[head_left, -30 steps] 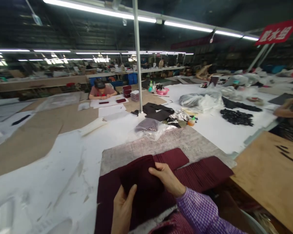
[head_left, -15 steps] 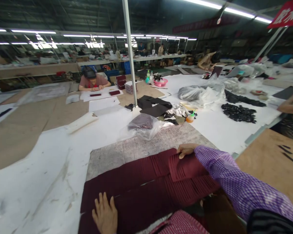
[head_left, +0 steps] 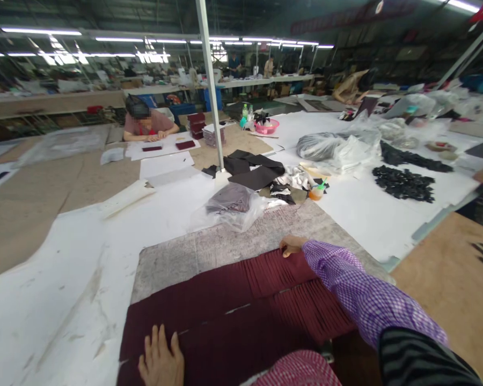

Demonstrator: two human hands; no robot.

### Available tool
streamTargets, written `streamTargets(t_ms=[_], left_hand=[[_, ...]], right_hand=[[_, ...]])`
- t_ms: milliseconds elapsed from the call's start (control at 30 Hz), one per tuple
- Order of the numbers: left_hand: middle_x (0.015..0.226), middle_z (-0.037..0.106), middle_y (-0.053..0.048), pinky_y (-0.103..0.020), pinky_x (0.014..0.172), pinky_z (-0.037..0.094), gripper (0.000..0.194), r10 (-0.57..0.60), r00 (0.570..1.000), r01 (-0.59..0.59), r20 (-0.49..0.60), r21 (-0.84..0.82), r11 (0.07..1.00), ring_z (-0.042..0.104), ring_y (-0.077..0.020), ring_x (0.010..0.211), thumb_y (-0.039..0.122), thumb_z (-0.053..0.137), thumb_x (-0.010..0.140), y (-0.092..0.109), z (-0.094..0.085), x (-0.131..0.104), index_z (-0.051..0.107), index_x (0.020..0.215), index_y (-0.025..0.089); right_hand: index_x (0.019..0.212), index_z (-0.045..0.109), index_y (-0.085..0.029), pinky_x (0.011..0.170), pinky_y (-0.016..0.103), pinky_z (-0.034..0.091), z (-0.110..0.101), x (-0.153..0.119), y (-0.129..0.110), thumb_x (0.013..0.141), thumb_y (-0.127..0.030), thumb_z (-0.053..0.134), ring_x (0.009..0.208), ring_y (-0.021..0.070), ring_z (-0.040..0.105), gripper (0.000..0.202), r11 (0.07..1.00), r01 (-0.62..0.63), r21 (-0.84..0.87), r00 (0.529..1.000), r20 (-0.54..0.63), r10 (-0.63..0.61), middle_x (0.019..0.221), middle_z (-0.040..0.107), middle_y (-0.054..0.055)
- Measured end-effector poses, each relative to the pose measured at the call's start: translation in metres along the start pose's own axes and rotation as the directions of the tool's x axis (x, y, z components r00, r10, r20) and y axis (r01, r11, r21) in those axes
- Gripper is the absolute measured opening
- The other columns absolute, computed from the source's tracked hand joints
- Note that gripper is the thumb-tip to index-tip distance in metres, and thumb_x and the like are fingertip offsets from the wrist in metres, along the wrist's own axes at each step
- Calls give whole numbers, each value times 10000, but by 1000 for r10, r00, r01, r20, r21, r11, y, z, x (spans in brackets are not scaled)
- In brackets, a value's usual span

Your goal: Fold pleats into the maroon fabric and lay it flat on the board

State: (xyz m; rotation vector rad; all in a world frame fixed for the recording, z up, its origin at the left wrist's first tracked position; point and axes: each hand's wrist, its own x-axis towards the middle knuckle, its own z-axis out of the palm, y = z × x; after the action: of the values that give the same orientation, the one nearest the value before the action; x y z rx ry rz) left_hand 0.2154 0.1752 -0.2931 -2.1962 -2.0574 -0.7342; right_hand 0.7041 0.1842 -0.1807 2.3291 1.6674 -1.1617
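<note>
Fabric pieces (head_left: 233, 311) of dark maroon lie fanned in overlapping rows across the lower middle of the frame, on a grey mat (head_left: 209, 249) that covers part of the wide white surface (head_left: 64, 279). The left hand (head_left: 161, 362), at the bottom edge left of centre, rests flat on the near row, its grip spread with fingers open and holding nothing. The right hand (head_left: 292, 245), reaching from a purple checked sleeve (head_left: 354, 292) at the right, sits at the far edge of the upper row; its fingers curl onto the cloth, but whether the grip pinches a piece cannot be told.

Just beyond the mat, near the frame's centre, lies a clear plastic bag (head_left: 235, 206) of greyish cloth, with black fabric (head_left: 255, 171) behind it at the foot of a white pole (head_left: 209, 91). In the upper left, a seated person (head_left: 147, 123) bends over papers at the far side.
</note>
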Motion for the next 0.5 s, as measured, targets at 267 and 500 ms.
streamTargets(t_ms=[267, 500], left_hand=[[1331, 540, -191, -503, 1052, 314, 491, 32, 999, -31, -25, 46, 998, 440, -330, 1276, 382, 372, 917, -2, 2, 0, 500, 1289, 88], [1305, 561, -198, -515, 1033, 340, 495, 41, 998, -38, -48, 49, 998, 472, -344, 1246, 391, 367, 917, 2, -1, 1, 518, 1272, 81]], right_hand=[[967, 624, -121, 791, 382, 517, 7, 18, 17, 888, -300, 594, 884, 195, 622, 199, 988, 56, -142, 992, 121, -39, 972, 643, 37], [937, 635, -125, 780, 374, 524, 9, 20, 16, 893, -320, 588, 844, 176, 636, 205, 978, 56, -202, 998, 30, -51, 930, 662, 36]])
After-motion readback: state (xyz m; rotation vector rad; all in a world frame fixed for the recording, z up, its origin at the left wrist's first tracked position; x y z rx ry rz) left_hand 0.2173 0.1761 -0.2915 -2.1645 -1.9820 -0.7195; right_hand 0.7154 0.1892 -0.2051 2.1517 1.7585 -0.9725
